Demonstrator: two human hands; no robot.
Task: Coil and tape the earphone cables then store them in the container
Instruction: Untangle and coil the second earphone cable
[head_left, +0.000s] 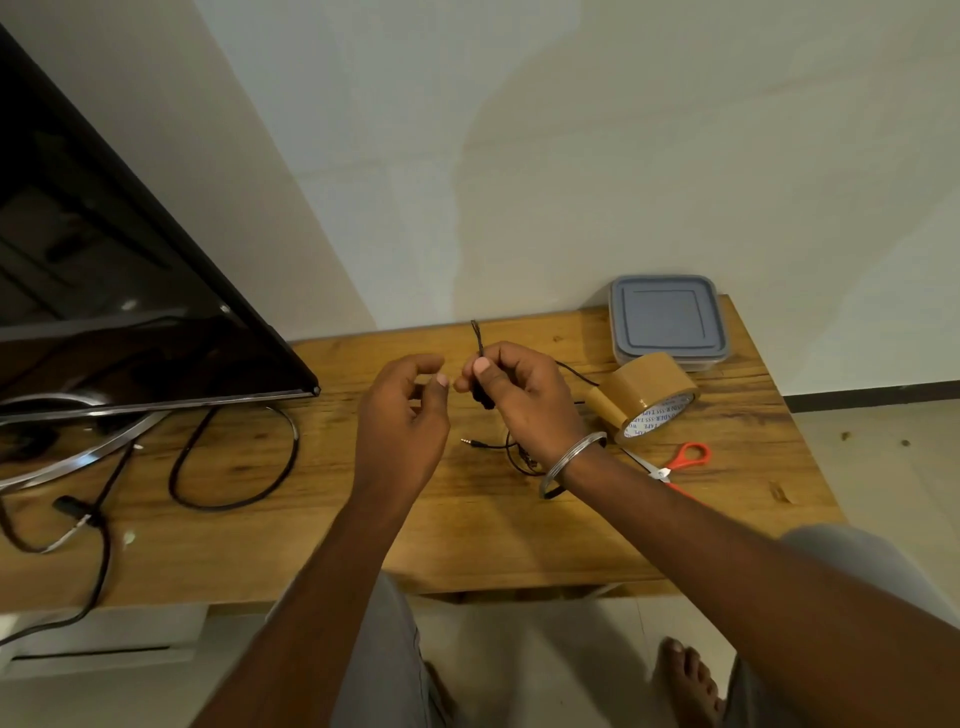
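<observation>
My right hand (519, 402) pinches the folded earphone cable (476, 335); my left hand (405, 415), loosely curled and empty, should feed slack in even loops.

A dark, glossy flat screen (109, 249) occupies the left side of the wooden tabletop (322, 540). It is carried on a curved chrome stand (78, 457). A black cable (223, 507) lies in a loose loop on the tabletop just right of the stand. A second black cable (106, 561) runs off the front edge. A white unit (104, 644) sits below the tabletop. The wall (571, 156) behind is plain white, with dark skirting (872, 389) above a tiled floor (893, 467).
</observation>
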